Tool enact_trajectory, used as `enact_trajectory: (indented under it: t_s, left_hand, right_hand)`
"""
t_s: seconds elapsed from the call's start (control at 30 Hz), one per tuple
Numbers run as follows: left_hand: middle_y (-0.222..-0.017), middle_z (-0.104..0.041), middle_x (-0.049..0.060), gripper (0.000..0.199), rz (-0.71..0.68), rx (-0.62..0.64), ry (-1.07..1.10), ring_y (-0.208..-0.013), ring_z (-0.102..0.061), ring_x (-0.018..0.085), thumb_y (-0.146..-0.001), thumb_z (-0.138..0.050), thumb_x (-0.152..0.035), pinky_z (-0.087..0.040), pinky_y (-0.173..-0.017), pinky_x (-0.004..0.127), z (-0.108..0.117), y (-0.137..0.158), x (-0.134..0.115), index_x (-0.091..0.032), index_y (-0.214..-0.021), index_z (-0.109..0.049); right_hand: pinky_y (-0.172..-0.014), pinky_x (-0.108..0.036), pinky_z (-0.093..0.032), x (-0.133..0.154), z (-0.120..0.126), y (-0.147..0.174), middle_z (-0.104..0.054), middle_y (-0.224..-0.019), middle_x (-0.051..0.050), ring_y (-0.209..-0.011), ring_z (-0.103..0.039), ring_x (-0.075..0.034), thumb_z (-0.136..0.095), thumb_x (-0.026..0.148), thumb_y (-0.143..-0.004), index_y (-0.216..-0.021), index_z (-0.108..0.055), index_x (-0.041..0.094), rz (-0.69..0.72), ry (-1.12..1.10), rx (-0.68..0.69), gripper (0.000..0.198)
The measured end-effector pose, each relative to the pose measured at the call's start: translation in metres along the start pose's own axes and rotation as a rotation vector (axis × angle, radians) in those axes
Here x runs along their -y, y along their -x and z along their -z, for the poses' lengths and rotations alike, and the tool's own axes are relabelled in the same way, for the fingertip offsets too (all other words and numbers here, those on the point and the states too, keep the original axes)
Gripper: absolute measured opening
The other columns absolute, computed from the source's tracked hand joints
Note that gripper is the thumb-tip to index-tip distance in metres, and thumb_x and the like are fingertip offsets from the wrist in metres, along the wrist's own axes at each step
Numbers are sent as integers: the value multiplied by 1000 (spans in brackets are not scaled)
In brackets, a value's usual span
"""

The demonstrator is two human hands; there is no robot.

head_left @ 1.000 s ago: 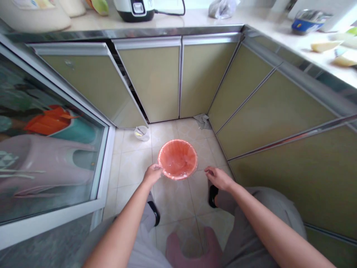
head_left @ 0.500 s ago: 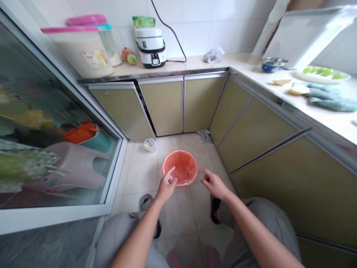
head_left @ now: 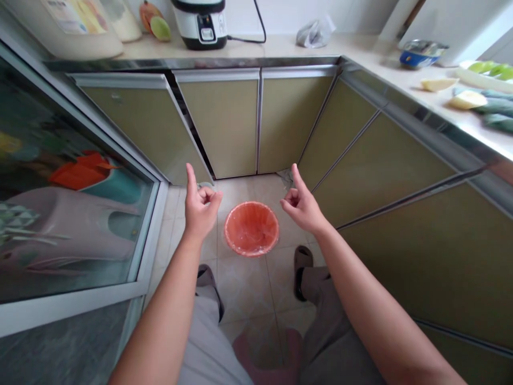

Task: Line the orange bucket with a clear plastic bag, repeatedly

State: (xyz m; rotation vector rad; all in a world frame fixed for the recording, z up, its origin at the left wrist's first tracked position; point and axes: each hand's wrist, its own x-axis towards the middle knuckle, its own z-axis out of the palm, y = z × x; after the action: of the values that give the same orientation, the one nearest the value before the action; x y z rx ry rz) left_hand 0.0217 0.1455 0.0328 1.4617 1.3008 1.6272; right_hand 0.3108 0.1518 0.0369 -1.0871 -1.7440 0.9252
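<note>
Nearest, a pink item (head_left: pixel 294 347), apparently a stool, stood between the legs. Beyond it, the left hand (head_left: pixel 200 206) and right hand (head_left: pixel 302 206) were raised, well apart; on each, the index finger was extended and the other fingers were curled, with nothing seen in their grasp. Lower down, between the hands, an orange basin (head_left: pixel 249 215) stood untouched on the tiled floor (head_left: pixel 244 283). Clear film appeared to cover its rim, so lining was judged largely done; remaining work could not be determined. Farthest, a rice cooker (head_left: pixel 203 22) stood on the counter (head_left: pixel 276 47).
</note>
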Motion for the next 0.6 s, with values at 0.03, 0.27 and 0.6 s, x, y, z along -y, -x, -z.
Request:
enact_trajectory:
  t_s: [0.03,0.27,0.6]
  left_hand:
    - [-80,-68,-5,107,9,7,-5,-59,-50,7,-90,-74,-23,-51,-66,21,1,1,8,-19,-170,-4]
    - [-103,-73,5,100,328,-2,-58,-76,-65,12,-86,-75,-27,-53,-73,25,11,2,87,-23,-169,-20]
    - [-112,-75,12,51,1084,-17,-335,-88,-72,21,-82,-70,-34,-51,-69,28,44,69,183,-21,-130,-63]
  right_hand:
    - [-57,-25,-50,-6,-1,1,-72,-106,-2,-61,-50,-11,-69,24,-93,-171,-8,35,-3,-4,4,99]
    - [-74,-33,-56,-64,-3,-7,-70,-119,-8,-70,-58,-14,-72,31,-89,-170,-19,30,-134,203,-117,97]
    - [-82,-28,-51,-185,-39,35,-70,-124,-16,-101,-68,-21,-61,23,-89,-135,-65,11,-972,273,-32,47]
